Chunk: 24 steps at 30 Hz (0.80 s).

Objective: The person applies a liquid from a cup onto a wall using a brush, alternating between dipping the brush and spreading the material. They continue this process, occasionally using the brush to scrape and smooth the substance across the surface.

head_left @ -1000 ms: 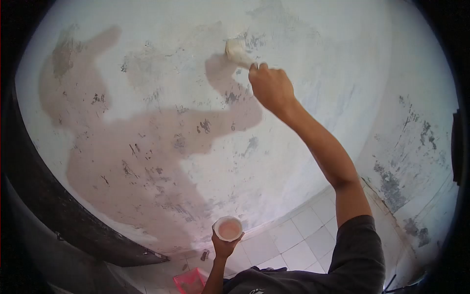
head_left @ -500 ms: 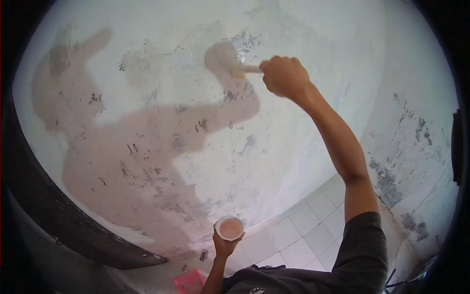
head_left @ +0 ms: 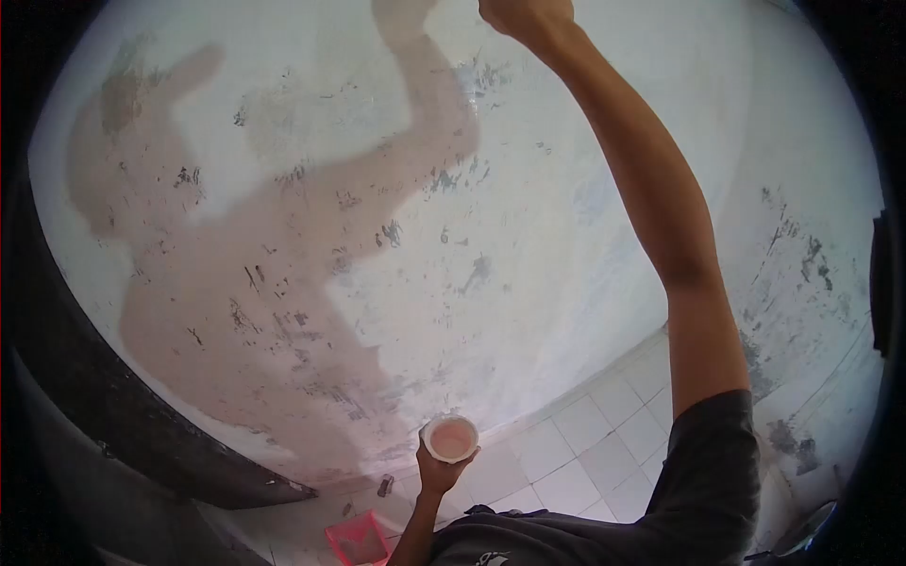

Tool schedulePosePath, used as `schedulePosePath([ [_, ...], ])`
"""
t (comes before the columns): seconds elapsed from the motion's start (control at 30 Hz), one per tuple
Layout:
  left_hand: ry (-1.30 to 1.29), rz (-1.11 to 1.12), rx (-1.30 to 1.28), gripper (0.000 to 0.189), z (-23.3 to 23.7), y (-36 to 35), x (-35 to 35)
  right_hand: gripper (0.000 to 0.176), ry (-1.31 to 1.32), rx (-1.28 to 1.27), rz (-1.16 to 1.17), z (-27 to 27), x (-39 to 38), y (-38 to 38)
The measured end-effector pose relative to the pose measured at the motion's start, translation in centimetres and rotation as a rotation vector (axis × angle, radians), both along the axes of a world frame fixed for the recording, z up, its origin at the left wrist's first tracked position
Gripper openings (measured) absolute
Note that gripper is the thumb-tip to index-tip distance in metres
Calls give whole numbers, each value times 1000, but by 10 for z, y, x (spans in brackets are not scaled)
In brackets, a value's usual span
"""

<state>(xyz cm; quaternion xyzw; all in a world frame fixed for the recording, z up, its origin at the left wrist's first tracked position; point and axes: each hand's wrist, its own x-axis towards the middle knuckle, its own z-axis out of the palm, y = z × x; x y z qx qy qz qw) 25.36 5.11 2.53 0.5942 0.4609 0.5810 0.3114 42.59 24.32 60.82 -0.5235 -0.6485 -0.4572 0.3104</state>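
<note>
My left hand (head_left: 439, 474) is wrapped round a white cup (head_left: 429, 440) of pale pinkish liquid, held upright low in the view. At the top edge, my right hand (head_left: 530, 15) is closed and partly cut off by the frame. A paintbrush showed in that hand a moment before; the brush itself now lies outside the view. In front of me stands a whitish wall (head_left: 557, 245) with dark scuffs and peeled patches. The shadow of my head and raised arm falls across its left part.
A pink plastic container (head_left: 337, 545) sits on the tiled floor (head_left: 566, 481) by my left forearm. Near it lies a small dark object (head_left: 385, 486). A dark edge (head_left: 123, 401) curves along the lower left. A stained side wall (head_left: 802, 217) meets the wall at right.
My right hand has moved up from the scuffed patch to the top edge, taking the brush out of view. The left hand and cup have barely shifted.
</note>
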Motion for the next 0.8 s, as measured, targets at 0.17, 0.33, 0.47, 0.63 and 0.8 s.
schedulePosePath([
  [0.17,8,25,4,77,-3,-2,1,18,-42,72,-7,-7,7,-2],
  [0.33,7,34,14,76,-7,-4,1,17,-195,-104,65,-66,20,15],
  [0.47,29,27,13,74,-6,-5,3,13,-241,-292,78,-115,27,4],
  [0.63,18,-2,-18,74,-6,-9,8,10,-337,-543,33,-151,43,-27],
  [0.8,54,-25,11,73,-1,-10,19,11,-295,-581,33,-142,53,-30],
])
